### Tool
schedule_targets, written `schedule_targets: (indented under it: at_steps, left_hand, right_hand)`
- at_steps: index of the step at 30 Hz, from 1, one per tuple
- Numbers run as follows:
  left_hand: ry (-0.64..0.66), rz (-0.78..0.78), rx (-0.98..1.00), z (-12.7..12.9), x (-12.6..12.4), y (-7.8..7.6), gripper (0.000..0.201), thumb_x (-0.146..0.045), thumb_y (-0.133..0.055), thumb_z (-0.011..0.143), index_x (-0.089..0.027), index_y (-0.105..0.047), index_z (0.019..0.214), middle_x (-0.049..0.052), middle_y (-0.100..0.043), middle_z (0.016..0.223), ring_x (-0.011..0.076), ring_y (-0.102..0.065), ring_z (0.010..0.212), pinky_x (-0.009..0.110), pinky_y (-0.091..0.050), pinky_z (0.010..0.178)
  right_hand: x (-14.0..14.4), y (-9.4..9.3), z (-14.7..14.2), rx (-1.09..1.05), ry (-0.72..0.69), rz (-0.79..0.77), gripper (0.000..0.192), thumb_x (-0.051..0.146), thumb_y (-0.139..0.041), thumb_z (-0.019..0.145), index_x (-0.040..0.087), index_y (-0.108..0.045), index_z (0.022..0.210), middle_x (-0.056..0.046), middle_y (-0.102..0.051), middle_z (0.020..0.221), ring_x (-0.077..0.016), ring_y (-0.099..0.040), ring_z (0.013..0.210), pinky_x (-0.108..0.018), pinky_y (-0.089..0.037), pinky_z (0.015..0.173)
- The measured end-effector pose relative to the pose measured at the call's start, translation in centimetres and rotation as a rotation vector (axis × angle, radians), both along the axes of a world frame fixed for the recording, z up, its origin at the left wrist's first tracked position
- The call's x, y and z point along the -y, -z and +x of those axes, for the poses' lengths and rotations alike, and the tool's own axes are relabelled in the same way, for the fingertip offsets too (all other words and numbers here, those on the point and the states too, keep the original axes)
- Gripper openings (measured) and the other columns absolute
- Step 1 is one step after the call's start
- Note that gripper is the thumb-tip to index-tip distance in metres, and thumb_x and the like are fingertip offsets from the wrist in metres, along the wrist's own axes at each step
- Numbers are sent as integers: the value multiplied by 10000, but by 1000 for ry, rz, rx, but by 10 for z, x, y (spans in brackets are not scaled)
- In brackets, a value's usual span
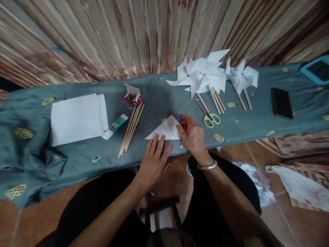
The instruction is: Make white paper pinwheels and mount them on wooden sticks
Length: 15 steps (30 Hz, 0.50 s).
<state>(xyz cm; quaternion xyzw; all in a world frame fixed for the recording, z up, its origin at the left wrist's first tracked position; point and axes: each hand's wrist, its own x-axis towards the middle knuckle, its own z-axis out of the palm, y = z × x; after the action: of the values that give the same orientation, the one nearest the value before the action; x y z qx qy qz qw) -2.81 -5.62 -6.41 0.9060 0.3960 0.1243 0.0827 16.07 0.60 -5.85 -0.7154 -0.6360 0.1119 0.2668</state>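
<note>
A white sheet of paper folded into a triangle (167, 129) lies on the cloth near the table's front edge. My left hand (155, 159) rests on its lower edge with the fingers stretched out and spread. At the triangle's right corner, my right hand (191, 133) pinches the paper between thumb and curled fingers. Green-handled scissors (211, 120) lie just right of my right hand. Several wooden sticks (132, 127) are to the left of the triangle, beside a glue stick (115, 127).
White paper pinwheels (203, 73) on sticks lie at the back right. A small red box of metal pins (133, 96) stands open behind the sticks. White paper sheets (75, 118) are stacked at left. A black phone (281, 103) and a blue-framed device (317, 70) lie at right.
</note>
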Motion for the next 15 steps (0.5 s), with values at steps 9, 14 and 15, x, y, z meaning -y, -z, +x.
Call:
schedule_targets:
  at_steps: [9, 14, 15]
  left_hand:
    - [-64, 22, -11, -17, -8, 4, 723, -295, -584, 896, -14, -262, 1479, 303, -328, 1527, 391, -212, 1473, 572, -321, 1146]
    - [-121, 44, -32, -35, -8, 3, 743, -313, -531, 918, -23, -197, 1514, 277, -356, 1526, 357, -252, 1469, 569, -304, 1154]
    - [-132, 48, -43, -35, -7, 1, 728, -311, -522, 921, -27, -208, 1514, 269, -360, 1527, 353, -256, 1469, 576, -283, 1160]
  right_hand:
    - [-1, 2, 1, 1, -3, 8, 335, 289, -538, 898, 157, -584, 1202, -88, -764, 939, -248, -721, 817, -363, -544, 759]
    - [-1, 3, 1, 0, 1, 11, 339, 285, -569, 878, 161, -587, 1193, -84, -768, 939, -249, -721, 813, -348, -538, 752]
    - [-1, 3, 0, -1, 2, 15, 334, 284, -567, 879, 164, -588, 1189, -83, -768, 933, -247, -721, 807, -345, -537, 747]
